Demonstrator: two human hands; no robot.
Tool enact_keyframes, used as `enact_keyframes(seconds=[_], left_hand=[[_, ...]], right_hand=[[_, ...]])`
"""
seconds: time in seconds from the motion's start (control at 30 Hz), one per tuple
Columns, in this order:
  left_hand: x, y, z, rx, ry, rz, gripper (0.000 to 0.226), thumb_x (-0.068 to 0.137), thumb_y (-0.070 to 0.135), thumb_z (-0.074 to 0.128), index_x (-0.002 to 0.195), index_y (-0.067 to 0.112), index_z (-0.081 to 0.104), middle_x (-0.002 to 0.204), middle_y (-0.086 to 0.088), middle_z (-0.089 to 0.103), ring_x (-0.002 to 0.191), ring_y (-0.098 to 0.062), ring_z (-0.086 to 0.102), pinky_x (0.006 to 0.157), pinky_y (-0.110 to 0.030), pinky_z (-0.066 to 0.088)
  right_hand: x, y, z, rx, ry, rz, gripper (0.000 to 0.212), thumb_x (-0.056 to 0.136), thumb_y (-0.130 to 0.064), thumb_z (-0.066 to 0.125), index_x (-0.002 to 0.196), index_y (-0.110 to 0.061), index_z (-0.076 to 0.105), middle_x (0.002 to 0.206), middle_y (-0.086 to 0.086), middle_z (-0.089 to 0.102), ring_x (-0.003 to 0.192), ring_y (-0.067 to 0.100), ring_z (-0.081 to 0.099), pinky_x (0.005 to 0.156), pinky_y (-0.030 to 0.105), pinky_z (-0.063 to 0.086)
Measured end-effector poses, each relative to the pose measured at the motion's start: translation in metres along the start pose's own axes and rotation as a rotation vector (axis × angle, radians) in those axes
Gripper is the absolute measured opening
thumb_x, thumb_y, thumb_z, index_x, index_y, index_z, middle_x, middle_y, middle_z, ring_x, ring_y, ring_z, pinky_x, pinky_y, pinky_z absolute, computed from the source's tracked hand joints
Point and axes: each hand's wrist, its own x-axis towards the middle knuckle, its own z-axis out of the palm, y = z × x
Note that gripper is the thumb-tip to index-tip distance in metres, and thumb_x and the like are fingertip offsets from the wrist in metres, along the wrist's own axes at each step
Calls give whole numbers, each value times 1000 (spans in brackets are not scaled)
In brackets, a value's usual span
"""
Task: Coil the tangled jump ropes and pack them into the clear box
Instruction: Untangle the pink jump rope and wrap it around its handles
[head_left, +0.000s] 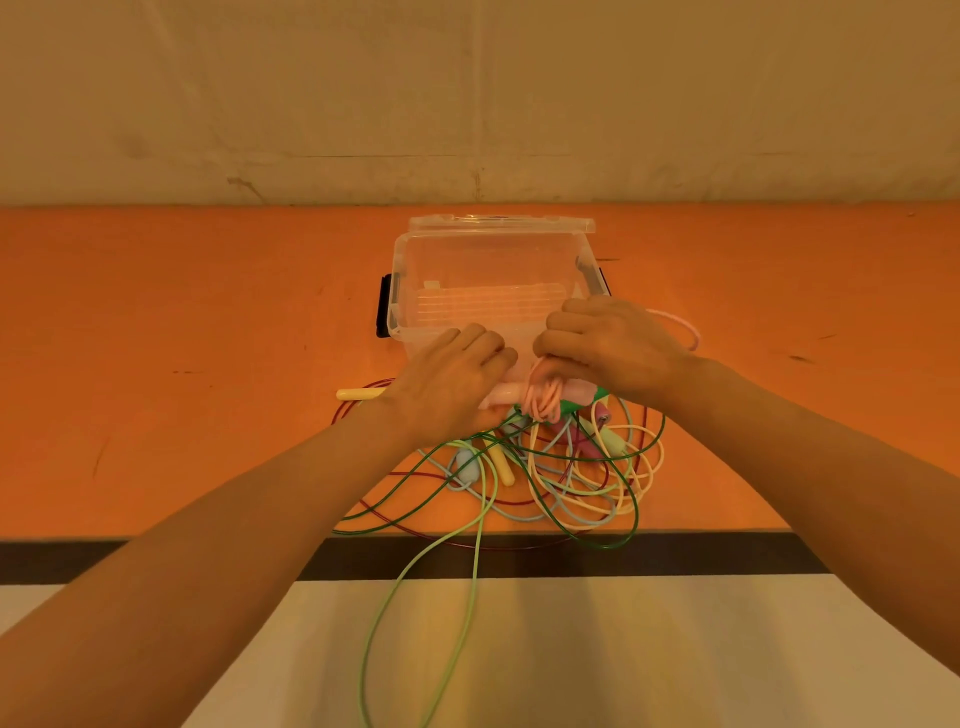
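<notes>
Pink rope (543, 400): being wound round its paired pink handles (506, 396), just in front of the clear box (415, 270), about level with its near wall. Left hand (447, 384) is curled round the handle ends. Right hand (613, 348) pinches the cord at the wrap; a pink loop (685, 327) trails out to the right of the box.

Handling guess: light, soft cord, springy, so it will unwind if let go. Handles are stiff and smooth, so they're the place to hold. Keep a thumb on the wrap until it's tucked.

Tangle (545, 478) of remaining ropes sits nearer than the box: dark green, light green, cream, pale blue, dark red, all interlaced. A cream handle (358, 394) lies left of it. The light green cord (415, 623) hangs off the near edge, a likely snag risk.

Box is open and looks empty; its lid (501, 223) is propped behind, with black latches (384, 306) at the sides. It looks thin-walled and light, so it may slide if bumped.

Orange tabletop (182, 338), scuffed, with a dark near edge. Pale floor below. Plain wall (467, 93) behind the box.
</notes>
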Motion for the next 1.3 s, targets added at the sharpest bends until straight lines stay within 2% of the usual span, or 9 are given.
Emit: enact_keyframes(seconds=[0.1, 0.2, 0.37, 0.57, 0.67, 0.77, 0.93, 1.13, 1.3], left_hand=[[-5, 1, 1, -69, -33, 31, 53, 68, 31, 67, 111, 0, 62, 101, -15, 62, 90, -34, 61, 75, -39, 54], [-10, -1, 0, -102, -11, 32, 65, 60, 28, 80, 114, -2, 60, 105, -14, 62, 94, -31, 60, 79, -36, 52], [-11, -3, -8, -194, 28, 55, 59, 71, 35, 57, 117, -1, 58, 108, -13, 60, 98, -28, 55, 85, -31, 43], [-10, 2, -8, -284, 59, 145, 59, 74, 29, 68, 121, -3, 54, 112, -14, 56, 102, -26, 50, 91, -32, 42], [-10, 3, -12, -280, 93, 166, 55, 75, 29, 68, 118, -3, 55, 111, -13, 56, 101, -25, 49, 91, -31, 41], [-7, 6, -17, -286, 145, 181, 49, 76, 26, 67, 114, -4, 57, 108, -14, 58, 98, -26, 51, 90, -31, 41], [-9, 8, -20, -274, 204, 208, 48, 78, 25, 67, 114, -5, 55, 108, -16, 57, 100, -27, 50, 92, -33, 41], [-17, 4, -12, -229, 192, 179, 51, 81, 33, 63, 119, 1, 48, 115, -16, 55, 106, -27, 49, 96, -33, 39], [-17, 5, -13, -265, 226, 132, 48, 85, 32, 60, 117, -2, 51, 113, -16, 54, 104, -27, 49, 93, -33, 41]], right_hand=[[-3, 2, 3, 43, -11, -9, 32, 92, -38, 46, 87, -11, 63, 77, 3, 60, 73, 21, 48, 62, 30, 28], [-8, 6, 8, 96, -61, 3, 31, 94, -35, 44, 92, -11, 62, 81, 4, 60, 77, 20, 46, 66, 31, 31], [-13, 9, 5, 148, -79, 46, 47, 100, -42, 29, 94, -9, 63, 84, 6, 59, 79, 19, 42, 68, 30, 31], [-14, 15, 1, 113, -95, 35, 41, 97, -42, 35, 91, -12, 62, 82, 5, 59, 75, 23, 47, 66, 30, 28], [-19, 18, -1, 126, -79, 77, 50, 98, -49, 28, 86, -12, 60, 79, 5, 59, 74, 24, 50, 63, 28, 27], [-20, 20, -1, 173, -90, 124, 46, 96, -47, 36, 84, -10, 60, 77, 6, 59, 73, 29, 57, 62, 28, 27], [-25, 33, -7, 228, -66, 280, 66, 96, -59, 19, 93, -10, 63, 88, 6, 63, 83, 27, 56, 62, 33, 45], [-45, 34, 8, 191, -149, 354, 55, 92, -57, 28, 81, -11, 58, 79, 7, 63, 73, 31, 59, 56, 32, 40], [-47, 33, 7, 130, -46, 315, 65, 94, -59, 25, 73, -6, 56, 64, 9, 61, 54, 30, 57, 48, 27, 36]])
